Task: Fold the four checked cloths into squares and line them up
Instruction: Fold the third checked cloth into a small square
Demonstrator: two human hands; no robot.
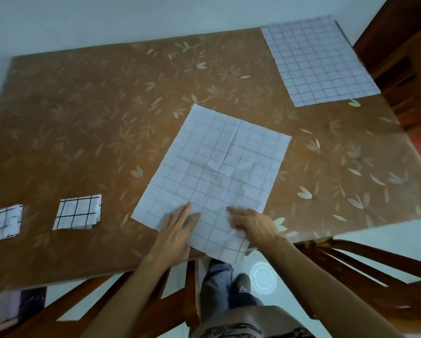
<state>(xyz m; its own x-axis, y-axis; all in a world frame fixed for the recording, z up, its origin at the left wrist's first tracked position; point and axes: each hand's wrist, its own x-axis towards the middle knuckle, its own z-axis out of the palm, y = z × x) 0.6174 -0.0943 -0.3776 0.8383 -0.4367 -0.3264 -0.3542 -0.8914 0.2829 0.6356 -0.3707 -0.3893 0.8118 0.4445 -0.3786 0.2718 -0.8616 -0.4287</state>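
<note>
A white checked cloth (219, 162) lies spread flat in the middle of the table, its near corner hanging over the front edge. My left hand (177, 228) rests flat on its near left part. Fingers curled, my right hand (253, 224) presses on its near right part. Another unfolded checked cloth (319, 62) lies flat at the far right corner. Two folded squares with bold black checks sit at the left: one (77, 212) near the front, the other (2, 222) cut off by the left edge.
The table (94, 118) has a brown leaf-patterned cover. Wooden chairs stand at the near edge (351, 264) and at the right side (400, 69). A white round plate (263, 277) lies on the floor by my feet.
</note>
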